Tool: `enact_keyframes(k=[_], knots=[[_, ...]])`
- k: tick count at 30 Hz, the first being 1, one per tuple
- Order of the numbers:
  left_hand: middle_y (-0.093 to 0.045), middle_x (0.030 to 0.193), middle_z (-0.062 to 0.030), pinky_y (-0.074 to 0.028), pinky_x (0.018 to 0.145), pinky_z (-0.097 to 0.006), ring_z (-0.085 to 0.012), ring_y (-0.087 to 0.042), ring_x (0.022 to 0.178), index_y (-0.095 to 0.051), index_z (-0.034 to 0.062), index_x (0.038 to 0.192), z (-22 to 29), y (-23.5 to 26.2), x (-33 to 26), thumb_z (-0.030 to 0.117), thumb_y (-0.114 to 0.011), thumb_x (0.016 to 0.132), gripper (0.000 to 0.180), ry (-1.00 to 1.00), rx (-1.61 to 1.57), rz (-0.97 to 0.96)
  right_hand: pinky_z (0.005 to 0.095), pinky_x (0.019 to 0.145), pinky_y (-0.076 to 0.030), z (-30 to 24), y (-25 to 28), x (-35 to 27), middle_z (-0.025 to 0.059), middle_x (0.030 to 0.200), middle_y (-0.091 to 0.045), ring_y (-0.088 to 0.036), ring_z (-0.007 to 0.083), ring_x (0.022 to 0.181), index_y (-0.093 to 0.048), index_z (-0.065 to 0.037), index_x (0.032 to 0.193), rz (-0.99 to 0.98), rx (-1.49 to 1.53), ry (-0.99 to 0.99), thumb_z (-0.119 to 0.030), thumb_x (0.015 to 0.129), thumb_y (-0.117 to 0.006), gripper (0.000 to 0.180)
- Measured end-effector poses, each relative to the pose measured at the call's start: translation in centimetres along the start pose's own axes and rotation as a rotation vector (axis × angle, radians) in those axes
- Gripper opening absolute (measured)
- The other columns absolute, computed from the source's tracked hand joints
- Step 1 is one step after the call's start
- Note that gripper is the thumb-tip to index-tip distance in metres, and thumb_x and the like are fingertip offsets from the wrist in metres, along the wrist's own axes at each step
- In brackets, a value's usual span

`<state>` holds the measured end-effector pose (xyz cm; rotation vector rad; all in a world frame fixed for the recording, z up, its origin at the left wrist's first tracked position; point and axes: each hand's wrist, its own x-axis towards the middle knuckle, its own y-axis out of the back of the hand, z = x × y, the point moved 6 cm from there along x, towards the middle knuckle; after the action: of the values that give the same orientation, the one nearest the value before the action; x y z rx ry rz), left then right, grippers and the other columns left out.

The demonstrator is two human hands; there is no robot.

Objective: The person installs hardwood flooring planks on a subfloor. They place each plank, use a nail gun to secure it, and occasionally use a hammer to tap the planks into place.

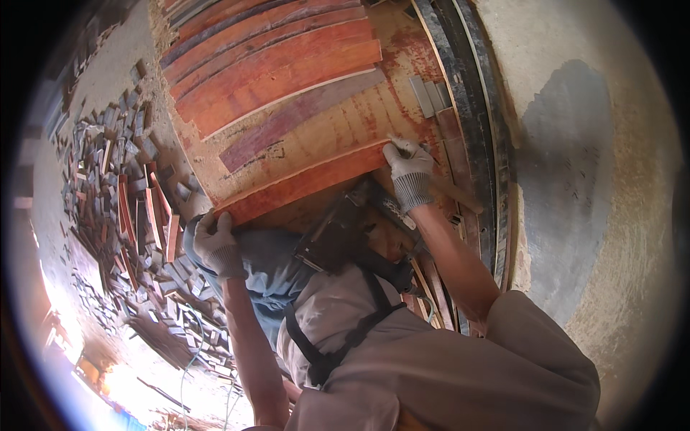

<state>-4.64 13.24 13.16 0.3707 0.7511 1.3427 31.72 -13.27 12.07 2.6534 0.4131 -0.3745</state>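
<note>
A long, narrow board [309,181] with an orange-red face lies crosswise before me, near my lap. My left hand [218,246], in a pale knit glove, is closed on its left end. At the other end my right hand [411,164], gloved alike, pinches the board's right tip with bent fingers. Just beyond it a duller purplish-red board [302,118] lies at a slant on the stained wooden work surface [392,100]. Close below the held board, by my lap, is a dark bulky tool [334,233], its kind unclear.
Several red boards [280,68] lie side by side at the far end. Small grey blocks [425,97] sit at the right, beside long dark rails [478,129]. On the floor at left, a heap of wood offcuts [129,194] spreads out. A grey patch [568,179] marks the floor at right.
</note>
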Motion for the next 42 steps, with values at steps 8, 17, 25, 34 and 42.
enact_keyframes(k=[8,17,25,34,42], knots=[[-0.075,0.104,-0.011,-0.036,0.118,-0.053,-0.0309,-0.069,0.103,-0.078,0.0134,0.106,10.7,-9.0,-4.6,0.024,-0.077,0.085,0.023,-0.735,0.259,-0.155,0.0253,0.063,-0.047,-2.6,0.2,-1.1,0.0011,0.076,-0.071,-0.057,0.0059,0.066,-0.077,0.005,0.106,0.052,-0.101,0.054,-0.009,0.089,-0.077,0.022],[-0.075,0.089,-0.0026,-0.038,0.112,-0.048,-0.0279,-0.069,0.095,-0.08,0.0186,0.083,12.5,-11.9,-5.3,0.035,-0.079,0.081,0.017,-0.577,0.271,-0.268,0.0313,0.079,-0.05,-3.5,1.0,-1.6,0.0051,0.082,-0.073,-0.063,0.0154,0.071,-0.074,0.001,0.117,-0.024,-0.269,0.143,-0.012,0.094,-0.073,0.026],[-0.074,0.087,-0.0039,-0.042,0.106,-0.047,-0.0301,-0.068,0.093,-0.077,0.0167,0.079,12.6,-11.8,-5.5,0.033,-0.08,0.079,0.017,-0.626,0.241,-0.216,0.0503,0.095,-0.054,-1.5,0.3,-17.4,0.031,0.134,-0.061,-0.068,0.0435,0.113,-0.025,0.004,0.159,-0.477,-0.943,0.094,-0.033,0.083,-0.082,0.103],[-0.073,0.085,-0.0033,-0.046,0.09,-0.044,-0.0291,-0.065,0.085,-0.077,0.0166,0.08,12.7,-11.7,-5.6,0.031,-0.08,0.079,0.015,-0.725,0.232,-0.164,0.0437,0.087,-0.057,-9.1,6.3,-16.2,0.0194,0.11,-0.072,-0.072,0.034,0.096,-0.055,0.001,0.136,-0.514,-0.52,0.235,-0.023,0.078,-0.082,0.069],[-0.071,0.081,-0.0022,-0.046,0.089,-0.043,-0.0274,-0.064,0.083,-0.075,0.0171,0.077,12.8,-11.7,-5.9,0.031,-0.079,0.079,0.014,-0.769,0.22,-0.109,0.0322,0.067,-0.05,-10.8,10.7,-10.2,0.0057,0.066,-0.063,-0.061,0.0161,0.062,-0.062,-0.004,0.075,-0.547,-0.409,-0.431,-0.022,0.097,-0.062,0.028]])
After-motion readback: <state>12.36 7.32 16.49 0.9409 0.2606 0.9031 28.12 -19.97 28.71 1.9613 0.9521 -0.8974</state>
